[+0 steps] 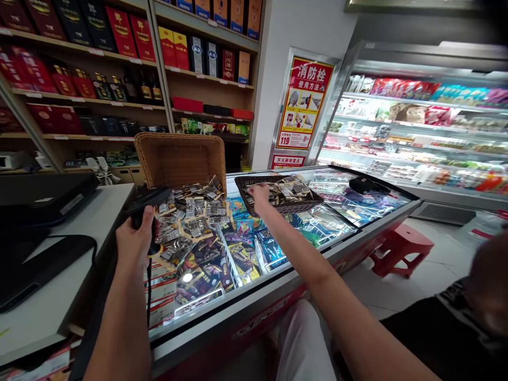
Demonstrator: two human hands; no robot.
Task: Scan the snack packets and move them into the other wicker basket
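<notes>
My left hand (137,238) is wrapped round the handle of a black barcode scanner (148,198); its cable hangs down below. My right hand (260,193) reaches to the left end of a dark brown woven basket (283,209). Its fingers are closed together, apparently on a small snack packet, partly hidden by the hand. Small clear-and-brown packets (291,186) lie heaped in that basket. More loose packets (196,225) are spread over the glass lid of a chest freezer (254,288), spilling from a tan wicker basket (178,159) tipped on its side.
Frozen goods show through the glass. A counter (67,280) with black equipment stands at left. A black cap-like item (363,185) lies on the freezer's far right. A red stool (402,248) and a person in black (432,338) are at right. Stocked shelves (95,50) line the back.
</notes>
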